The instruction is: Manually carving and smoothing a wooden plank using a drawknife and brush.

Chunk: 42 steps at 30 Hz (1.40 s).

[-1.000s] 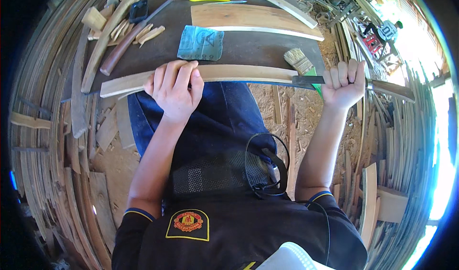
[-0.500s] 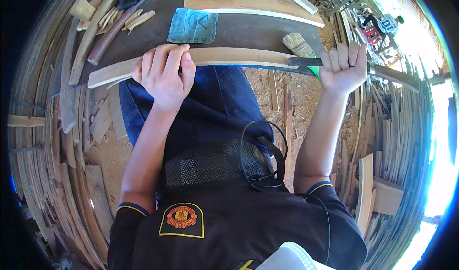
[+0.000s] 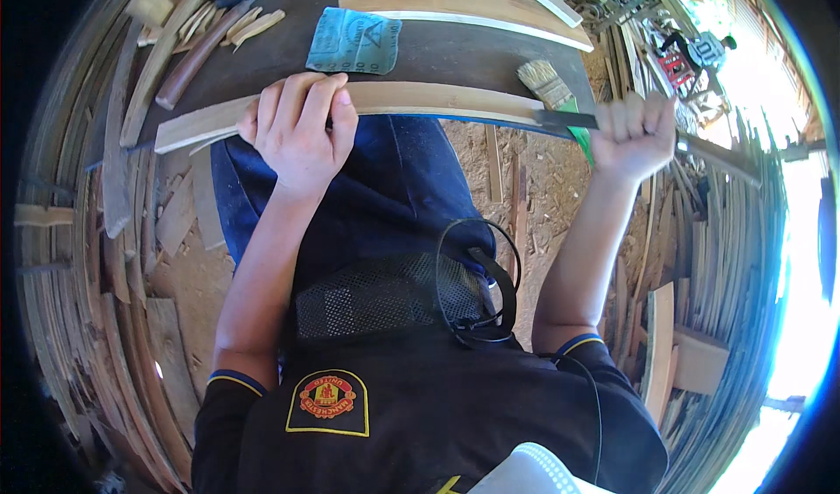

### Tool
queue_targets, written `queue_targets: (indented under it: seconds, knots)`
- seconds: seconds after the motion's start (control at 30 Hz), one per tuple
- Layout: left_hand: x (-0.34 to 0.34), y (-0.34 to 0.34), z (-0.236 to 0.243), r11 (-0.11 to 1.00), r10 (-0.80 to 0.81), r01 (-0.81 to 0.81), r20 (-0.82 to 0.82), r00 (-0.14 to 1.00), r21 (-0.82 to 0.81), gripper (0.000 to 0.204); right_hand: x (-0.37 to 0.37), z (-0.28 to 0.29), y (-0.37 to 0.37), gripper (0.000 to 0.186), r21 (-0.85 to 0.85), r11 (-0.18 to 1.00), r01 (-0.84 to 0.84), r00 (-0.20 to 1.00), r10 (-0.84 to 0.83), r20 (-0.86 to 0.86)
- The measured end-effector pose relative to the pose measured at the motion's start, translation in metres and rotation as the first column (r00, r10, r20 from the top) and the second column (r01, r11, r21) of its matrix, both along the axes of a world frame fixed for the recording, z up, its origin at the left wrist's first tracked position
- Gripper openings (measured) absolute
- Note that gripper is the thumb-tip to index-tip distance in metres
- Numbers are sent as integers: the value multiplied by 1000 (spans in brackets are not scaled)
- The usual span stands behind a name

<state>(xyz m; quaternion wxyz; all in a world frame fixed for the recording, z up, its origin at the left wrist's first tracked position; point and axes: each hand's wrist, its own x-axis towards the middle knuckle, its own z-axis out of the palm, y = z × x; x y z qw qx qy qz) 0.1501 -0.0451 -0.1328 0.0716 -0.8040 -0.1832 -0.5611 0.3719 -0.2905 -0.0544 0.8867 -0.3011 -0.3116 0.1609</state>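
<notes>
My left hand is wrapped over a pale wooden strip near its left end. The strip lies along the near edge of the dark bench. In a closed fist, my right hand grips a chisel around its blade. The flat end of the blade points left and meets the strip's right part; the wooden handle sticks out to the right of the fist. Just behind the blade lies a brush with pale bristles and a green handle, partly hidden. A blue sandpaper sheet rests behind my left hand.
A wide board lies at the bench's far side. Wood offcuts, a mallet-like wooden block and a long wooden-handled tool lie at the left. Timber stacks line both sides. Another person is at the far right.
The chisel blade has tilted a little, its tip slightly lower, and the right fist has shifted slightly and is blurred. My left hand keeps its hold on the strip.
</notes>
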Motion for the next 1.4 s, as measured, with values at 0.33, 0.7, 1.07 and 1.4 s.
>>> queue_targets:
  seconds: [0.33,0.7,1.07,1.4]
  knots:
    - [-5,-5,4,1000,28,-29,-87,996,-9,15,-16,9,46,45,-69,982,-174,985,175,-1]
    - [2,-3,1,1000,-17,17,-30,999,2,13,1,1,34,47,-44,998,-51,998,49,-43]
    - [0,0,1,1000,-22,22,3,1000,-4,11,13,1,4,45,27,995,-97,993,99,-65]
    - [-5,-5,2,999,-4,0,-77,997,-45,14,-39,8,68,47,-79,943,-325,944,328,34]
